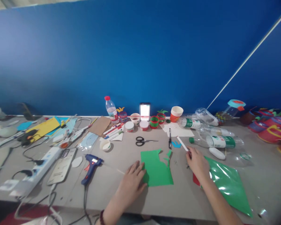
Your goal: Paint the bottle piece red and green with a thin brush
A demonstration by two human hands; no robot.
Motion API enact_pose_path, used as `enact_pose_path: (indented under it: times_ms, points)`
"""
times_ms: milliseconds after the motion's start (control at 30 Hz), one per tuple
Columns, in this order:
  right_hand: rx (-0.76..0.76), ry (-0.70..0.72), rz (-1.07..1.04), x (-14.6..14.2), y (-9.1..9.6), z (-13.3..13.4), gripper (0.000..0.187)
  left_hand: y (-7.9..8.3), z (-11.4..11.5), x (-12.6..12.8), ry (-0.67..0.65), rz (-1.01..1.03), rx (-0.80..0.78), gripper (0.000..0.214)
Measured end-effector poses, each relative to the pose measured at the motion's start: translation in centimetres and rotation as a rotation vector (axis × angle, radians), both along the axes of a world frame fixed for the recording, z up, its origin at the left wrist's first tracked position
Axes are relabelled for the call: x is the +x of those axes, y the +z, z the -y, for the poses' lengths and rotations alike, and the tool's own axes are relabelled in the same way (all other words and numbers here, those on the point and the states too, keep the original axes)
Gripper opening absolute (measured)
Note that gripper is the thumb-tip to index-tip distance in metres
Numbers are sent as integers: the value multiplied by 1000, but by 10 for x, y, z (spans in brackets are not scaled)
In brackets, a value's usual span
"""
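My left hand (134,178) lies with fingers stretched out at the left edge of a green sheet of paper (155,168). The sheet has pieces cut out of its upper right part, leaving jagged points. My right hand (198,162) has its fingers closed around the near end of a slim white marker (182,143), which points away to the upper left. Beneath my right forearm is a glossy green plastic packet (229,181). Between the sheet and the marker lie a small blue paper cutout (176,144) and a black utility knife (170,139).
Black scissors (142,141) lie beyond the green sheet. To the left are a blue hot glue gun (91,167), a phone (62,167) and a power strip (38,172) with cables. Several plastic bottles (221,141) lie on the right. Paper cups (176,114) stand near the blue wall.
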State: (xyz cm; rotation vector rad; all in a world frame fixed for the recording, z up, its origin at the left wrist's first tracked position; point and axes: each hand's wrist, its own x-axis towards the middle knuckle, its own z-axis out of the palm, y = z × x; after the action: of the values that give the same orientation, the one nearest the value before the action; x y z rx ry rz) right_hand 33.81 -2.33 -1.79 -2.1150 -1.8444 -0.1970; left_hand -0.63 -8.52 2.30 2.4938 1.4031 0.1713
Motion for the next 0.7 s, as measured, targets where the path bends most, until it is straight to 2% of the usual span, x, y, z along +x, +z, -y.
enact_pose_path:
  times_ms: [100,200,300,400,467,567,700]
  points:
    - [38,3,8,-6,8,2,30,2,-1,-4,43,-7,58,32]
    - [50,67,-60,-17,20,6,30,5,-2,6,31,29,93,32]
    - [-84,197,-248,-36,32,9,25,3,-4,26,-69,66,90,40]
    - [-241,272,-430,-58,40,10,30,-5,-5,47,-153,81,103,52]
    - [-315,277,-449,-71,41,8,24,-12,-5,57,-182,77,125,54]
    - [-404,264,-441,-82,40,3,12,-18,-3,65,-205,84,151,46]
    - [-481,307,-524,-87,38,-6,12,-15,-1,67,-208,83,175,41]
